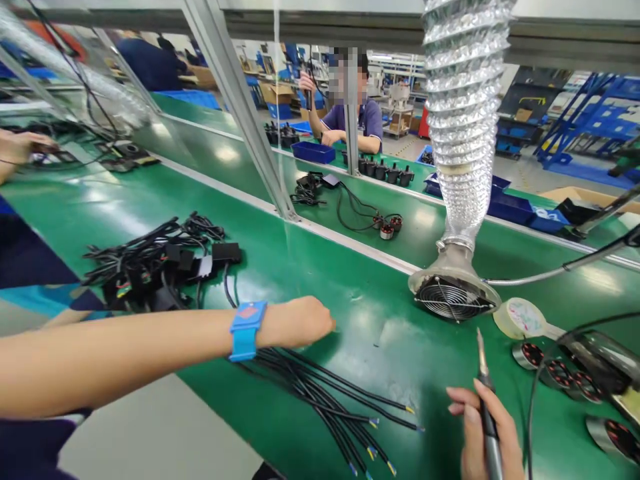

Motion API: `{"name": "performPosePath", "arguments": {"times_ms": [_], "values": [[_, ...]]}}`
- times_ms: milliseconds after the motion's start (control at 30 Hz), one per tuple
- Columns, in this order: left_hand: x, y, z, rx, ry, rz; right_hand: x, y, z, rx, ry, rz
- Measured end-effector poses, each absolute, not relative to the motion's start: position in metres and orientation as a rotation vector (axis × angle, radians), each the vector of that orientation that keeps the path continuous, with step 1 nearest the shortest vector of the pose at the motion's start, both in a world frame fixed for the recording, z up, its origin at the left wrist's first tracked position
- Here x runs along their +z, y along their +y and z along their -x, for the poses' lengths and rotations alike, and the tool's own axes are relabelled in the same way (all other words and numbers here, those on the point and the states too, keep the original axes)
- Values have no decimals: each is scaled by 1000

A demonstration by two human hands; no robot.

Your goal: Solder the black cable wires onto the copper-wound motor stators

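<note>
A green table [350, 267] is stretching across the view, and a silver duct [465, 100] is hanging above it. A heap of black cords and boxes [150, 267] is lying on the left. Loose black cables [345, 420] are fanning out just below the left hand [297, 321], which is curling inward; whether it is pinching anything, I cannot tell. The right hand [471, 440] is gripping a soldering iron [487, 427] like a pen, tip upward, near some round motors [559, 373].
</note>
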State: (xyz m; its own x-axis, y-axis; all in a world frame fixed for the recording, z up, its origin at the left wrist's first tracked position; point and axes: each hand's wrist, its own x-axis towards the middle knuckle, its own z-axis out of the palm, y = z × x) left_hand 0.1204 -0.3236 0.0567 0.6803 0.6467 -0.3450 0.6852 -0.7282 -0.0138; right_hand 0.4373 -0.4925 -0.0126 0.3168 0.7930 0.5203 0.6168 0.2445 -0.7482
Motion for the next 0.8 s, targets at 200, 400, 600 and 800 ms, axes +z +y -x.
{"name": "performPosePath", "arguments": {"times_ms": [200, 400, 600, 800], "values": [[38, -371, -205, -216, 399, -2857, -6, -488, -426, 188, -1666, 1417], [47, -386, -263, -222, 526, -2723, -3, -487, -420, 167, -1805, 1425], [54, -383, -276, -270, 517, -2563, -1, -488, -428, 90, -1673, 1385], [55, -379, -258, -228, 439, -2433, 5, -490, -417, 167, -1588, 1314]]}}
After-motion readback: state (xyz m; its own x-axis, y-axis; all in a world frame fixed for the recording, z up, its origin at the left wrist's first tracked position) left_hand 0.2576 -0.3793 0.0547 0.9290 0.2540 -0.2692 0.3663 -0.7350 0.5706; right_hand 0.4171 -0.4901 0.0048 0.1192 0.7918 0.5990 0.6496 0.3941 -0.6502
